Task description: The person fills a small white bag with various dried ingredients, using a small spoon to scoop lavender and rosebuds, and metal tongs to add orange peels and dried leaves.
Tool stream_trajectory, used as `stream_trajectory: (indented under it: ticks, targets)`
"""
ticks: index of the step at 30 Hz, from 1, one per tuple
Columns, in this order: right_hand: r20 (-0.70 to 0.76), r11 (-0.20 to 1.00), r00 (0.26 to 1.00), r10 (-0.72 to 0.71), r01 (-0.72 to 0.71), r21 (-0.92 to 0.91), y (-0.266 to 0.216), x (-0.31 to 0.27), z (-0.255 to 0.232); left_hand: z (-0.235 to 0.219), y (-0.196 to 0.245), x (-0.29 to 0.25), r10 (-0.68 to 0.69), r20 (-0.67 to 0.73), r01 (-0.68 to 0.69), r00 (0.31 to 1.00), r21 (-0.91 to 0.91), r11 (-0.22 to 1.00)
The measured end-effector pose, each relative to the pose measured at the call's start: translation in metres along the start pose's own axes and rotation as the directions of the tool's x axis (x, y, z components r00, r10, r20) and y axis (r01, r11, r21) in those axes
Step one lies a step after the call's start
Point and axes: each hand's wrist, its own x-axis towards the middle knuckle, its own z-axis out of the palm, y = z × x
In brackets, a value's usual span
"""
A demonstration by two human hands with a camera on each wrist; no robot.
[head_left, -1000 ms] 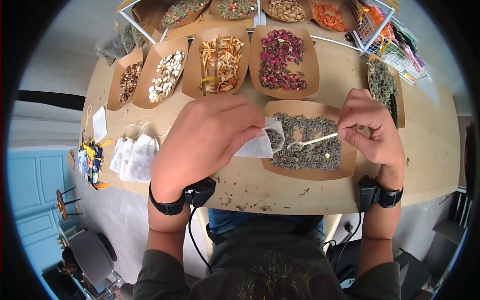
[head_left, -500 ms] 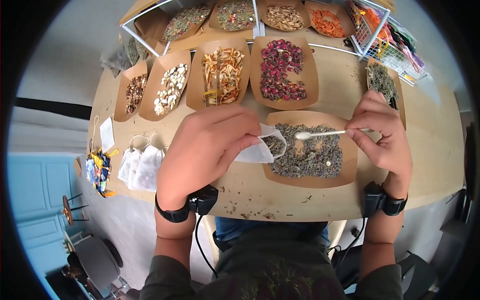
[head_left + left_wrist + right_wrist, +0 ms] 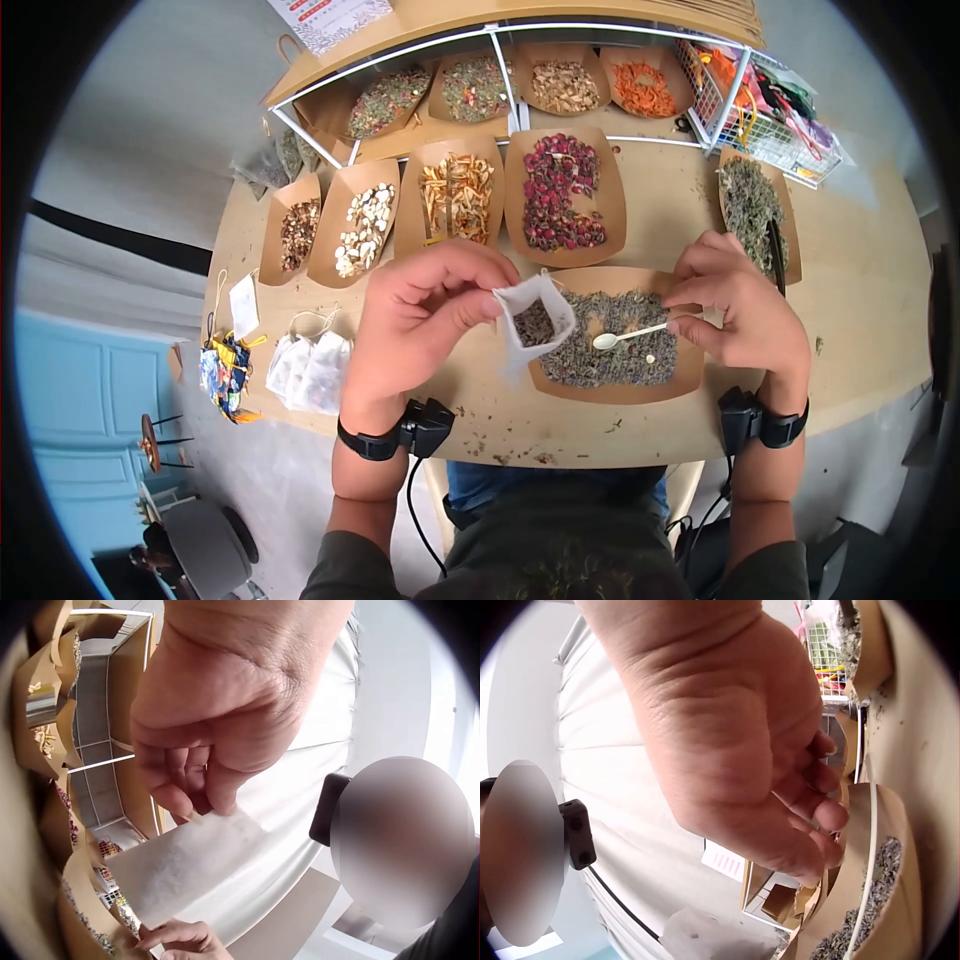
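Note:
My left hand (image 3: pixel 425 310) pinches a small white drawstring-type bag (image 3: pixel 522 352) at its top edge. The bag's mouth faces up, and dark dried herb (image 3: pixel 535 322) lies inside. In the left wrist view the thin bag (image 3: pixel 187 862) hangs from thumb and fingertips. With thumb and fingers my right hand (image 3: pixel 745 310) holds a small white spoon (image 3: pixel 632 335), its bowl over the brown paper tray (image 3: pixel 685 385) of dried grey-purple buds (image 3: pixel 590 368). The right wrist view shows the spoon's pale handle (image 3: pixel 870 862) in front of that tray.
Paper trays of rosebuds (image 3: pixel 555 235), orange-brown strips (image 3: pixel 470 185), white slices (image 3: pixel 365 230) and brown bits (image 3: pixel 298 240) line the back. A herb tray (image 3: pixel 752 215) with a dark tool stands right. Filled white bags (image 3: pixel 318 375) lie left. Behind are a shelf (image 3: pixel 515 120) and a wire basket (image 3: pixel 790 150).
The bag has turned so its mouth faces up, and its left-hand grip has shifted. The spoon has moved down from beside the bag's mouth. The head view has tilted toward the shelf.

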Motion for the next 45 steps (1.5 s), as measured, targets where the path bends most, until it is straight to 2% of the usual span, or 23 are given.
stream_trajectory:
  ticks: [3,5,7,13,15,17,18,20,21,23,24,26,28,30,32,34,36,38,40,41,43,44,45]
  targets:
    - [-0.093,0.996,0.995,-0.041,0.048,0.072,-0.01,0.006,-0.002,0.007,0.002,-0.001,0.01,-0.016,-0.009,1.0,0.059,0.998]
    - [-0.134,0.989,0.988,-0.077,0.093,0.114,-0.025,0.013,-0.002,0.007,0.004,0.002,0.081,-0.018,-0.076,0.997,0.188,0.979]
    - [-0.173,0.967,0.975,-0.14,0.172,0.188,-0.044,0.021,-0.002,0.007,0.003,0.003,0.123,-0.051,-0.11,0.991,0.211,0.971]
    - [-0.111,0.986,0.98,-0.166,0.165,-0.025,-0.094,0.061,-0.004,0.013,0.002,0.004,0.294,-0.182,-0.231,0.938,0.304,0.924]
    - [-0.2,0.979,0.961,-0.193,0.176,-0.101,-0.1,0.078,0.006,0.014,0.002,0.005,0.362,-0.233,-0.283,0.903,0.312,0.907]
    - [-0.146,0.976,0.969,-0.2,0.183,-0.122,-0.102,0.09,0.012,0.011,0.004,0.004,0.412,-0.209,-0.312,0.887,0.388,0.868]
    - [-0.18,0.987,0.971,-0.158,0.149,-0.061,-0.098,0.095,0.018,0.009,0.006,0.003,0.425,-0.242,-0.316,0.872,0.385,0.867]
    - [-0.202,0.992,0.975,-0.093,0.107,0.061,-0.097,0.102,0.02,0.005,0.007,0.0,0.35,-0.202,-0.259,0.915,0.374,0.891]
    - [-0.18,0.991,0.978,-0.109,0.12,0.051,-0.098,0.104,0.018,0.003,0.006,0.0,0.358,-0.226,-0.26,0.906,0.371,0.892]
    - [-0.238,0.984,0.97,-0.055,0.092,0.151,-0.098,0.106,0.016,0.003,0.004,0.003,0.39,-0.246,-0.269,0.888,0.411,0.871]
    - [-0.185,0.977,0.982,-0.041,0.078,0.196,-0.1,0.105,0.009,0.005,0.004,0.004,0.391,-0.259,-0.267,0.883,0.408,0.873]
    - [-0.159,0.964,0.985,-0.069,0.107,0.244,-0.093,0.103,0.003,0.009,0.006,0.009,0.53,-0.404,-0.332,0.746,0.464,0.821]
    - [-0.119,0.937,0.99,-0.081,0.117,0.328,-0.088,0.1,-0.002,0.009,0.005,0.013,0.529,-0.387,-0.367,0.755,0.419,0.831]
    - [-0.105,0.937,0.99,-0.09,0.12,0.329,-0.085,0.098,-0.003,0.008,0.002,0.012,0.531,-0.363,-0.403,0.766,0.372,0.836]
    - [-0.094,0.935,0.991,-0.098,0.124,0.333,-0.082,0.097,-0.006,0.003,-0.004,0.006,0.317,-0.175,-0.261,0.932,0.284,0.923]
    - [0.008,0.941,0.991,-0.135,0.126,0.313,-0.078,0.096,-0.009,0.005,0.0,0.003,0.289,-0.158,-0.232,0.944,0.304,0.924]
    - [0.0,0.939,0.99,-0.138,0.131,0.318,-0.075,0.097,-0.007,0.006,0.004,0.001,0.257,-0.144,-0.2,0.956,0.324,0.925]
    - [-0.009,0.938,0.99,-0.141,0.136,0.318,-0.078,0.096,-0.002,0.008,0.004,0.002,0.277,-0.194,-0.211,0.941,0.302,0.93]
    - [-0.124,0.815,0.99,0.06,0.023,0.579,-0.092,0.094,0.013,0.009,0.001,0.003,0.291,-0.187,-0.223,0.938,0.315,0.922]
    - [-0.125,0.815,0.99,0.064,0.02,0.579,-0.093,0.095,0.015,0.009,0.0,0.003,0.309,-0.182,-0.238,0.934,0.331,0.913]
    - [-0.087,0.884,0.996,-0.015,0.054,0.464,-0.093,0.097,0.021,0.01,0.001,0.003,0.316,-0.152,-0.248,0.937,0.349,0.904]
    - [-0.085,0.865,0.994,0.073,-0.02,0.502,-0.097,0.096,0.026,0.01,0.001,0.003,0.323,-0.124,-0.259,0.938,0.367,0.893]
    - [-0.085,0.863,0.993,0.076,-0.023,0.505,-0.095,0.096,0.025,0.01,0.001,0.003,0.319,-0.122,-0.257,0.94,0.366,0.895]
